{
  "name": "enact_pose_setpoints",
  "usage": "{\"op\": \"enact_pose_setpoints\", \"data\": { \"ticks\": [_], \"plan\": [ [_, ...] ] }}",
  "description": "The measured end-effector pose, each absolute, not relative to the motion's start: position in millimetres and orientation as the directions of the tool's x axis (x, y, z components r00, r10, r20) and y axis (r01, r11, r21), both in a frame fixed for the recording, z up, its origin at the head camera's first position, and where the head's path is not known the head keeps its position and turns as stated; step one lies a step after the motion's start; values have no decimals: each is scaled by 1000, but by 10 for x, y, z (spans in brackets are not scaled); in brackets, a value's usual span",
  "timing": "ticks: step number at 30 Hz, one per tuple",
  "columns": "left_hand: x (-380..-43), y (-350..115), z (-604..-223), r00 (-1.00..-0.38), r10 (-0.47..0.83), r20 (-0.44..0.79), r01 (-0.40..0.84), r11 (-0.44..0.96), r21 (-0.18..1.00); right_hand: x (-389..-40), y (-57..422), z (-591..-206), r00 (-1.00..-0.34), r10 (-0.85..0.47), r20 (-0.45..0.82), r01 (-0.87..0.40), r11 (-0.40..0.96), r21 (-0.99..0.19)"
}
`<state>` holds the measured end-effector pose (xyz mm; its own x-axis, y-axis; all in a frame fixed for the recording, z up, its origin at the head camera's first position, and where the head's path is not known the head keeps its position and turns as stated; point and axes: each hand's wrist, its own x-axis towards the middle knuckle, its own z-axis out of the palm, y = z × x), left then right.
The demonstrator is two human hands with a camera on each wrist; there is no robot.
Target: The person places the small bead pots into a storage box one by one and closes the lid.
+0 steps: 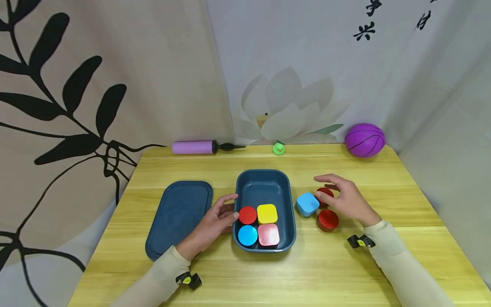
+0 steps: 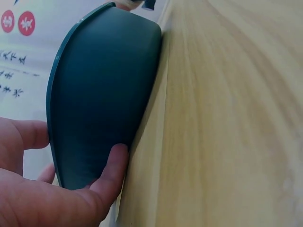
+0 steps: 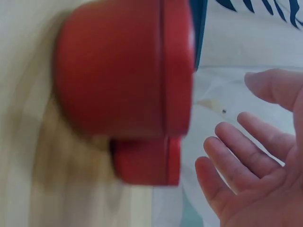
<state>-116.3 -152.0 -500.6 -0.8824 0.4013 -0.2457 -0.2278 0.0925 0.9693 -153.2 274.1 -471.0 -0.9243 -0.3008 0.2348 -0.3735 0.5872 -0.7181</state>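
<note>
A dark blue rectangular box (image 1: 262, 175) stands on the table. In its near half sit a round red lidded container (image 1: 247, 215), a square yellow one (image 1: 267, 213), a round blue one (image 1: 247, 235) and a square pink one (image 1: 268, 234). My left hand (image 1: 215, 224) touches the box's left side, fingertips on its rim and outer wall in the left wrist view. Over the far red round container (image 1: 325, 194) hovers my right hand (image 1: 349, 200), fingers spread and apart from it. Nearby are another red round container (image 1: 327, 220) and a square light-blue container (image 1: 307, 204).
A flat dark blue lid (image 1: 180, 213) lies left of the box. Along the table's back edge are a purple hand pump (image 1: 195, 147), a small green toy (image 1: 278, 149) and a purple ball (image 1: 365, 140). A printed curtain hangs behind.
</note>
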Motion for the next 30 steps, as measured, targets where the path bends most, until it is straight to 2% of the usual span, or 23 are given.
{"op": "enact_pose_setpoints", "data": {
  "ticks": [7, 14, 30],
  "plan": [
    [-1183, -1537, -5023, -877, 416, -239, -219, 95, 971, -1594, 2943, -4826, -948, -290, 131, -283, 582, -762],
    [-1186, -1538, -5018, -878, 417, -234, -215, 93, 972, -1612, 3063, -4905, -937, -348, 7, -215, 564, -797],
    [-1162, -1538, -5001, -878, 414, -240, -224, 87, 971, -1583, 3116, -4969, -913, -393, -109, -148, 568, -810]
  ]
}}
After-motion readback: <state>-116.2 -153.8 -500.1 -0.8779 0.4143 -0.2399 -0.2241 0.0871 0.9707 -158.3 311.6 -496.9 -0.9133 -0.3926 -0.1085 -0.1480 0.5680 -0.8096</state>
